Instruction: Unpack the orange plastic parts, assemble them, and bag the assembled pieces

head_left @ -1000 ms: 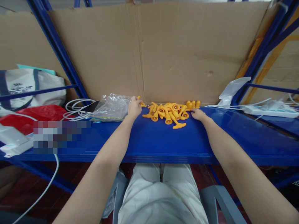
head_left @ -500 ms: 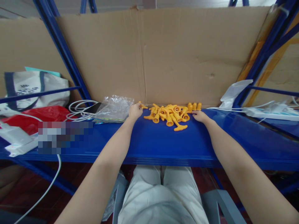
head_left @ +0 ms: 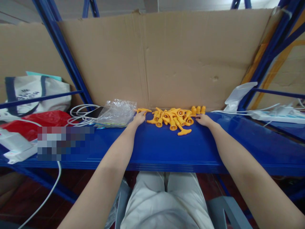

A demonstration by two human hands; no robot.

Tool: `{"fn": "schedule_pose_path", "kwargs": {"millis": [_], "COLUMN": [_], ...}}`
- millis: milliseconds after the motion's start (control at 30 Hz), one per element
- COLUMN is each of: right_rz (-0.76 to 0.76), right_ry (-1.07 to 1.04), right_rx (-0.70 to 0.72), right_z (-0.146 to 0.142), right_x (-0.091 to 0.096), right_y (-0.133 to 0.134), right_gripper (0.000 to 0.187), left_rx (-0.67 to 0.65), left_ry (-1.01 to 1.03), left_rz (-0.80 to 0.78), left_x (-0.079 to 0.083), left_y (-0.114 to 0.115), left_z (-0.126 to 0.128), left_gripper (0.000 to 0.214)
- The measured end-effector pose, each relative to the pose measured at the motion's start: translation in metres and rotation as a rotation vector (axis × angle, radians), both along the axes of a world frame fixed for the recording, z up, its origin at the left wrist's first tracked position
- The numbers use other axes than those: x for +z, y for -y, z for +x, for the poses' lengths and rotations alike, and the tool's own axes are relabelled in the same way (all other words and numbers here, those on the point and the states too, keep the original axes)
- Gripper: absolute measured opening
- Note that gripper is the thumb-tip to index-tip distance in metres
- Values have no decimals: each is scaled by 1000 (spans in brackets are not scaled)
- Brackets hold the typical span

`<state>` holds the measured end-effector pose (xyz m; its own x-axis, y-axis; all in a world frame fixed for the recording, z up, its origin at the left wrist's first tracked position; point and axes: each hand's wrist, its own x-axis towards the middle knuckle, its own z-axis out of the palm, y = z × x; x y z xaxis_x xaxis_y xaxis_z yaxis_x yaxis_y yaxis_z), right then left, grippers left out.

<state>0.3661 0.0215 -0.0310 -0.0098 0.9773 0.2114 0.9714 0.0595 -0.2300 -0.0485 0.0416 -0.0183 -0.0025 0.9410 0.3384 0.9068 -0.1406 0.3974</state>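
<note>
My left hand (head_left: 139, 118) lies low at the back of the blue shelf, its fingers against yellow T-shaped handles (head_left: 142, 110) by the cardboard. It appears to have loosened its fingers, though they are small in view. To its right is a loose pile of yellow handles with bell-shaped, hollow ends (head_left: 172, 124). One yellow T-handle (head_left: 184, 131) juts out at the pile's front. My right hand (head_left: 203, 120) rests on the shelf at the pile's right side, fingers stretched toward it and holding nothing visible. Just behind it, three yellow bell-shaped pieces (head_left: 198, 110) stand upright in a row.
Cardboard (head_left: 181, 57) walls off the back of the blue shelf (head_left: 171, 149). Left of the pile are a clear plastic bag (head_left: 119, 111), coiled white cable (head_left: 79, 114), a red bag (head_left: 52, 119) and a canvas tote (head_left: 52, 90). A power strip (head_left: 278, 117) lies at right.
My left hand has come down and slightly nearer; the yellow T-handle it was pinching now lies at the back behind its fingers. My right hand has stayed in place.
</note>
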Motion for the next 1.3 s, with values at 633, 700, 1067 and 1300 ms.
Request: {"fn": "schedule_pose_path", "kwargs": {"millis": [633, 700, 1067, 1300], "right_rz": [2, 13, 19, -15], "right_ry": [21, 25, 4, -21], "right_rx": [12, 21, 28, 7], "right_z": [-3, -2, -2, -5], "right_x": [2, 2, 1, 3], "right_y": [4, 3, 3, 6], "right_gripper": [43, 44, 45, 45], "left_rx": [-38, -22, 29, 23], "left_ry": [-251, -248, -215, -195], "left_rz": [-37, -50, -68, 58], "left_x": [18, 18, 14, 17], "left_y": [25, 24, 12, 10], "left_z": [17, 17, 12, 11], "left_gripper": [26, 27, 33, 42]}}
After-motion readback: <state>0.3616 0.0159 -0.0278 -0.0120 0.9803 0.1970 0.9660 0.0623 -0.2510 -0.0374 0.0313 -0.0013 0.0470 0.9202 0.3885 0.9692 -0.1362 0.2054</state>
